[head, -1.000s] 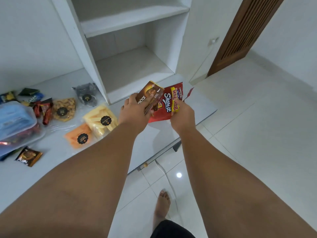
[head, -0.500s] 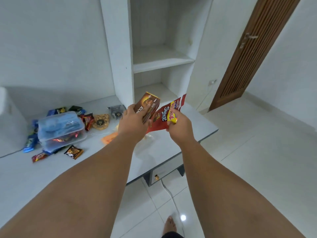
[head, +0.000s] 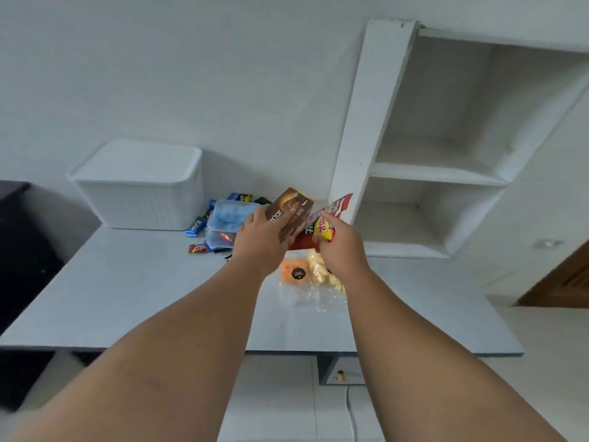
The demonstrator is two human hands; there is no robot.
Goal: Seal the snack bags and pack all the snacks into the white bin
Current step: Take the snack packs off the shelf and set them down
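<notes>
At the far left of the table (head: 134, 295) stands one white bin (head: 140, 189), ribbed on its sides, pushed against the wall; from this angle its top reads as a flat white surface, and I cannot tell whether that is a lid. Just to its right lies a loose cluster of small wrapped snacks: one blue wrapper (head: 195, 227) beside the bin's corner, one red wrapper (head: 198, 248) nearer the front, and a few more blue and dark ones behind, too blurred to count. Among them sits one clear plastic tub (head: 223, 229) with a blue lid. Next come the two hands, both raised above the table. The left hand (head: 259, 244) has its grip closed around one brown cookie box (head: 291, 215), tilted, with a biscuit pictured on its face. The right hand (head: 339, 247) has its grip closed on one red snack bag (head: 334, 207) and one small yellow packet (head: 323, 229) pressed against it; the red bag's top edge sticks up unsealed. Below the hands, two clear bags lie side by side on the table: one orange snack bag (head: 294, 272) with a round black sticker, and one pale yellow snack bag (head: 323, 275). To the right, a white shelf unit (head: 436, 173) shows two open compartments.
</notes>
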